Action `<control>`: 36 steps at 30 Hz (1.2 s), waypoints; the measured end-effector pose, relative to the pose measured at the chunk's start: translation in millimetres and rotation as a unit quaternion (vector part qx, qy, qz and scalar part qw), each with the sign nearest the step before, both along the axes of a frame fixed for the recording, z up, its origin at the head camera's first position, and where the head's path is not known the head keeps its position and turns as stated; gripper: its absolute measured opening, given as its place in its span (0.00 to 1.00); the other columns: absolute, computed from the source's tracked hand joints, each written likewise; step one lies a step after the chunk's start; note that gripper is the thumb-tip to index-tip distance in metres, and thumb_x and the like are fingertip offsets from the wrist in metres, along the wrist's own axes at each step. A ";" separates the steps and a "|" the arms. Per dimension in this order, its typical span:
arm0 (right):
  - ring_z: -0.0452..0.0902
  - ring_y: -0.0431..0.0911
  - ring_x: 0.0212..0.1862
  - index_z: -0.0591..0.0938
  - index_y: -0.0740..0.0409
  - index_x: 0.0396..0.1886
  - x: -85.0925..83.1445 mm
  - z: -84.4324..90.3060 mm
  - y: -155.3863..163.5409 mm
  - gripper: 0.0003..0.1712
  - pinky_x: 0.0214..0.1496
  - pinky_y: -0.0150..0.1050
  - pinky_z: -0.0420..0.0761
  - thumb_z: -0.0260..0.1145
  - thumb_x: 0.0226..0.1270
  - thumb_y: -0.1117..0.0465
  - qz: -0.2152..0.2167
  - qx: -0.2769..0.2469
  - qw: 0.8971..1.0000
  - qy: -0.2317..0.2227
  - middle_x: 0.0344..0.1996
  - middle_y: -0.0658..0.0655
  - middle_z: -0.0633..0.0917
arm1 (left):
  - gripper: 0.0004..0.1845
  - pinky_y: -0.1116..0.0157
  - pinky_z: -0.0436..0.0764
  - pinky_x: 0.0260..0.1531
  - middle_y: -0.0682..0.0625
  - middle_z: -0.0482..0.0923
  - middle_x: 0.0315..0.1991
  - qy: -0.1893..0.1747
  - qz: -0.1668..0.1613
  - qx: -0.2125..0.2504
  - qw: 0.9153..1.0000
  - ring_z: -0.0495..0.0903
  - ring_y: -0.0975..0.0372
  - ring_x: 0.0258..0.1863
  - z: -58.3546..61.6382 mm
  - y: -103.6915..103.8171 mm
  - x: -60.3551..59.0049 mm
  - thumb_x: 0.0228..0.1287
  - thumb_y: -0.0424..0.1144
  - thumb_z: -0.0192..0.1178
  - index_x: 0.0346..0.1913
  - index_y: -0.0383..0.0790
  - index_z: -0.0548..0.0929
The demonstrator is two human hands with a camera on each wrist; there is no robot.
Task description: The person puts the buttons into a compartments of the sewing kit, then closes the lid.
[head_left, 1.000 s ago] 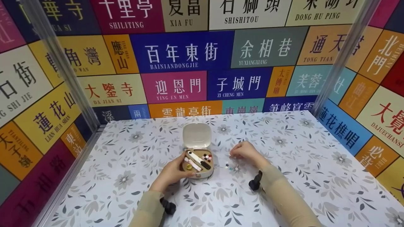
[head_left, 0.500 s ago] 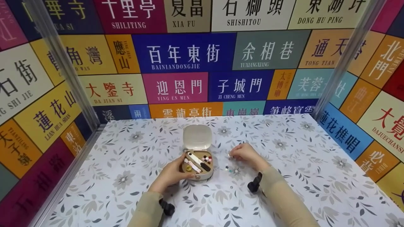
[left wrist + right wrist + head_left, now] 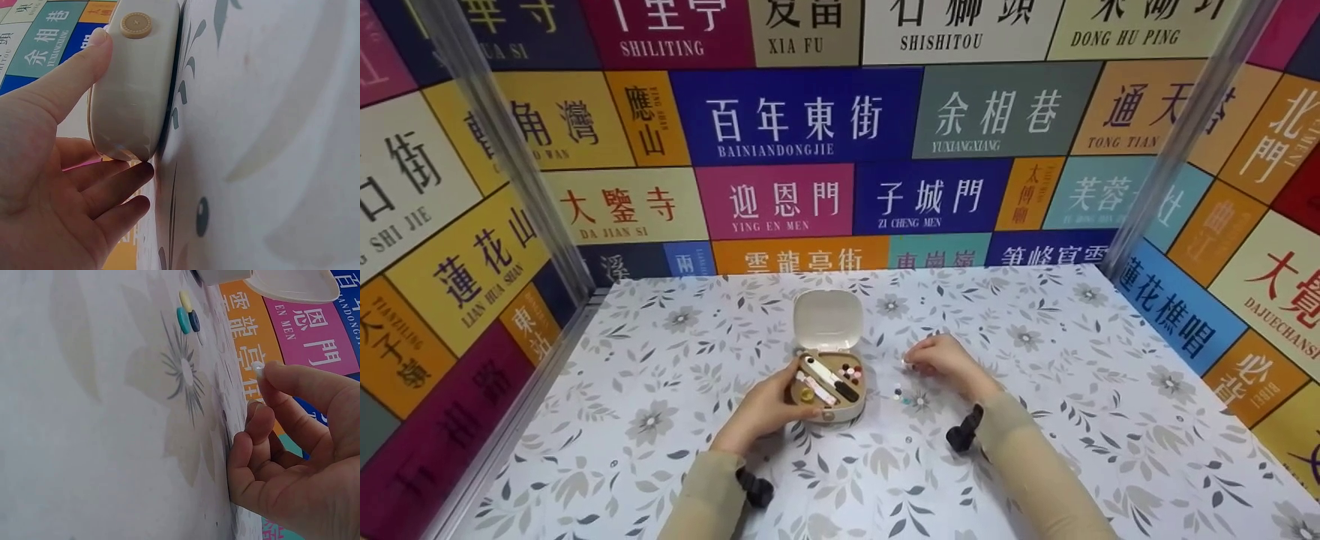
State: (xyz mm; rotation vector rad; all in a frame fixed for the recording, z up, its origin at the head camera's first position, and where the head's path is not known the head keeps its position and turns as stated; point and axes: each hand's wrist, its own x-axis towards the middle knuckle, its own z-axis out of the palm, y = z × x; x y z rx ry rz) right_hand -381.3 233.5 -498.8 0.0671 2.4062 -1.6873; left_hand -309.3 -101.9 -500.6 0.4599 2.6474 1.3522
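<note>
A cream sewing box (image 3: 850,413) with its lid (image 3: 828,318) raised stands on the table. My left hand (image 3: 765,405) grips its left side, thumb at the front near the tan button-shaped clasp (image 3: 136,25), fingers around the side wall. In the box lie white thread snips (image 3: 822,373) with a black end, a pale pink stick-like item (image 3: 819,391), a small yellow round item (image 3: 807,394) and several dark, pink and white buttons (image 3: 851,373). Right of the box, my right hand (image 3: 949,361) pinches a small white button (image 3: 257,367) between thumb and forefinger, just above the table.
Several loose buttons, among them a teal button (image 3: 183,320), a navy button (image 3: 194,321) and a yellow button (image 3: 185,300), lie on the floral tablecloth (image 3: 660,465) between box and right hand. Sign-covered walls (image 3: 802,120) enclose the table's back and sides.
A white button now shows at my right fingertips, where none was visible one second ago. My left hand keeps its hold on the box. The head view has tilted slightly.
</note>
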 end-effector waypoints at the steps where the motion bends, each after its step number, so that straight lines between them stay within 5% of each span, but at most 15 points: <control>1: 0.80 0.47 0.32 0.86 0.65 0.34 -0.1 -0.5 0.3 0.08 0.36 0.39 0.82 0.72 0.56 0.65 0.000 -0.005 1.000 0.001 0.30 0.58 0.86 | 0.56 0.51 0.57 0.69 0.42 0.58 0.73 0.000 -0.001 -0.001 1.000 0.60 0.49 0.70 -0.1 -0.2 -0.2 0.47 0.54 0.75 0.76 0.41 0.55; 9: 0.80 0.45 0.32 0.87 0.63 0.33 -0.9 0.8 -0.6 0.08 0.37 0.36 0.82 0.72 0.54 0.63 -0.014 0.010 1.000 0.003 0.32 0.58 0.87 | 0.57 0.51 0.57 0.69 0.43 0.58 0.73 -0.006 0.001 -0.006 1.000 0.60 0.49 0.70 0.7 -1.0 -1.2 0.46 0.55 0.75 0.76 0.42 0.54; 18: 0.81 0.50 0.43 0.86 0.65 0.40 1.6 5.8 -0.9 0.11 0.50 0.43 0.82 0.70 0.58 0.63 -0.018 -0.042 0.998 -0.030 0.36 0.54 0.86 | 0.56 0.50 0.59 0.68 0.40 0.60 0.71 -0.003 0.009 0.000 1.000 0.63 0.47 0.68 1.4 -1.1 0.6 0.47 0.52 0.76 0.76 0.41 0.55; 36: 0.80 0.48 0.38 0.85 0.65 0.41 1.0 7.2 4.1 0.11 0.49 0.44 0.82 0.69 0.59 0.65 -0.023 -0.083 0.995 -0.052 0.40 0.62 0.84 | 0.58 0.50 0.56 0.69 0.44 0.58 0.73 -0.018 0.010 0.002 1.000 0.60 0.49 0.70 0.4 1.6 -1.1 0.44 0.55 0.76 0.76 0.45 0.54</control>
